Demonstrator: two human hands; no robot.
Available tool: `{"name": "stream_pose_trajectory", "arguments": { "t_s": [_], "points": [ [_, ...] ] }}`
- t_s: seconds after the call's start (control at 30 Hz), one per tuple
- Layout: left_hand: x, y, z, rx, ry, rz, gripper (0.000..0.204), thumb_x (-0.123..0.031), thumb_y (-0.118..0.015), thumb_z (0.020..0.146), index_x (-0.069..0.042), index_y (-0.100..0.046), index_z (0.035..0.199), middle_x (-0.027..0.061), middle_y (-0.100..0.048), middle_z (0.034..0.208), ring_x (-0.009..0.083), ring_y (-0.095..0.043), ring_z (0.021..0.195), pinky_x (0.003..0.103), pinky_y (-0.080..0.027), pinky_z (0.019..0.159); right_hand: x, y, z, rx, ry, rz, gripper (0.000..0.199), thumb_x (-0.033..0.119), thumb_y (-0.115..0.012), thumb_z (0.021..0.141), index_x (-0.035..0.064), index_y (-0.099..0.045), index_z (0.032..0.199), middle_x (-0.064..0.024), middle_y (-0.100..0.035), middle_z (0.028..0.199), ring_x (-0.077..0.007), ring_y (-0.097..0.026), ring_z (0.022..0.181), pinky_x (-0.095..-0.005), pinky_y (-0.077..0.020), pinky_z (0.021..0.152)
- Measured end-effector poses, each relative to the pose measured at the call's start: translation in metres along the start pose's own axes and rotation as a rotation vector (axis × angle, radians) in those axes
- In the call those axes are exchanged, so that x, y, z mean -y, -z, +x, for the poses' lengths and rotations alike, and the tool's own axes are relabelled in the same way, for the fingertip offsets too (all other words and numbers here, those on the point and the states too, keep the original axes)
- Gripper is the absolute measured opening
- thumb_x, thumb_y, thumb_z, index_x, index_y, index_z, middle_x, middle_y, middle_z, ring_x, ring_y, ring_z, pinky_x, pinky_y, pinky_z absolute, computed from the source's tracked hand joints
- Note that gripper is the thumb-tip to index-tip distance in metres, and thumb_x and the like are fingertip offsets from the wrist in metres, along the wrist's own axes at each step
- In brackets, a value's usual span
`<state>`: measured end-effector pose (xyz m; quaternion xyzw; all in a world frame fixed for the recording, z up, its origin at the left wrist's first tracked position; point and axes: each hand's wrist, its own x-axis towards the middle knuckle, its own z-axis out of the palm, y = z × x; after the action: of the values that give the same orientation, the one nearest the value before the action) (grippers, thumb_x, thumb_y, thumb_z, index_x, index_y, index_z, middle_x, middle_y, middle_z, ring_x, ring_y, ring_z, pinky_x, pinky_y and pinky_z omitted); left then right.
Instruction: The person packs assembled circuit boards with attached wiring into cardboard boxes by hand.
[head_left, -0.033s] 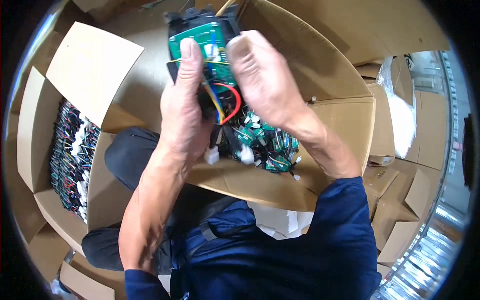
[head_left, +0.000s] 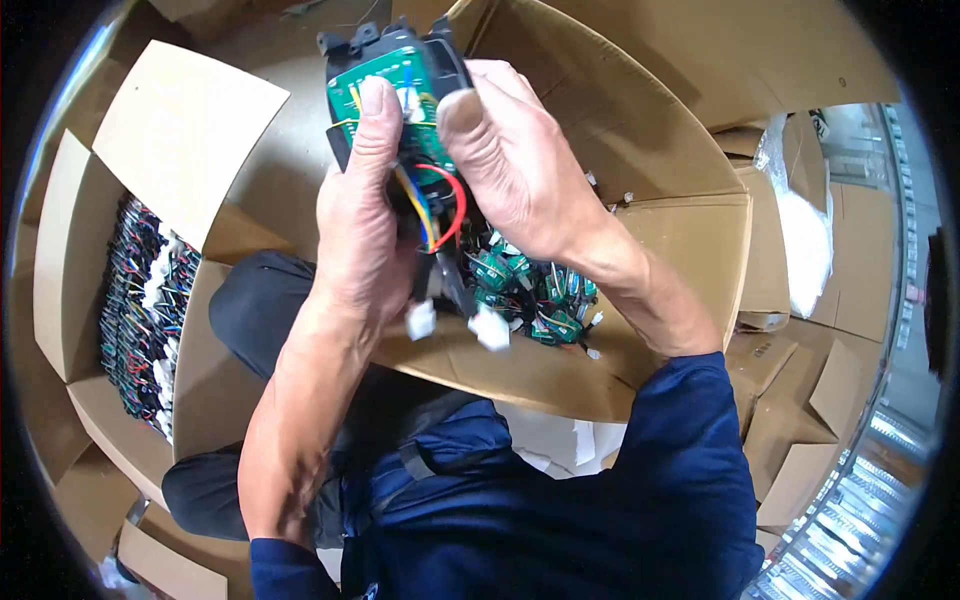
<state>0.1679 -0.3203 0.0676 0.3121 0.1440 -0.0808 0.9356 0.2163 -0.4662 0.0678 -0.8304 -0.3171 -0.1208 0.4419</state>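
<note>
Above the open carton, both hands hold a green circuit board (head_left: 395, 72) set in a black plastic housing (head_left: 375, 42). My left hand (head_left: 358, 225) is closed around its left side and lower end, thumb lying on the board. On the opposite side, my right hand (head_left: 530, 165) grips the housing edge with its thumb bent over the board; its other fingers are hidden behind. A red wire (head_left: 461, 205) loops from the lower end beside yellow and blue ones. Dark cables hang below, ending in a white connector (head_left: 421, 320) and another white connector (head_left: 490, 328).
Beneath my hands, the carton (head_left: 690, 225) holds a pile of small green boards (head_left: 500, 272) with wires. At the left, another open box (head_left: 65, 260) contains tightly packed wired boards (head_left: 135, 310). More cardboard boxes (head_left: 790, 400) and a clear plastic bag (head_left: 805, 250) stand at the right.
The housing and board have shifted slightly left with both hands. The hanging connectors have swung a little lower.
</note>
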Motion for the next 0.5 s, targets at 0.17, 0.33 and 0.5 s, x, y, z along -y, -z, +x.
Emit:
{"name": "stream_pose_trajectory", "arguments": {
  "t_s": [0.17, 0.33, 0.5],
  "points": [
    [-0.035, 0.037, -0.047, -0.11, -0.16, 0.039, 0.055, -0.046, -0.063, 0.102, -0.006, -0.056, 0.139, 0.0095, -0.073, 0.114, 0.0171, -0.074, 0.09, 0.035, -0.063, 0.078, -0.115, 0.013, -0.037, 0.068, -0.391, 0.268, 0.073, 0.055, -0.057, 0.102, -0.0044, -0.049, 0.144, -0.0218, -0.065, 0.131, -0.0287, -0.063, 0.121, -0.038, -0.048, 0.107],
    [-0.081, 0.073, -0.094, 0.079, -0.169, -0.121, 0.079, -0.061, -0.044, 0.104, 0.004, -0.044, 0.148, 0.0273, -0.058, 0.136, 0.0413, -0.066, 0.115, 0.053, -0.065, 0.082, -0.209, 0.01, -0.235, 1.192, 0.177, -0.876, 0.055, 0.016, -0.057, 0.093, 0.0037, -0.05, 0.146, -0.015, -0.045, 0.158, -0.0291, -0.038, 0.15, -0.0542, -0.0246, 0.126],
    [-0.094, 0.125, -0.125, 0.071, -0.252, -0.214, 0.074, -0.051, -0.045, 0.107, 0.005, -0.033, 0.155, 0.0312, -0.052, 0.138, 0.0437, -0.059, 0.122, 0.059, -0.059, 0.092, -0.222, 0.003, -0.249, 1.129, -0.029, -0.716, 0.022, 0.01, -0.057, 0.091, 0.0083, -0.064, 0.111, -0.0079, -0.064, 0.108, -0.0275, -0.059, 0.114, -0.0436, -0.0432, 0.105]
  ]
}}
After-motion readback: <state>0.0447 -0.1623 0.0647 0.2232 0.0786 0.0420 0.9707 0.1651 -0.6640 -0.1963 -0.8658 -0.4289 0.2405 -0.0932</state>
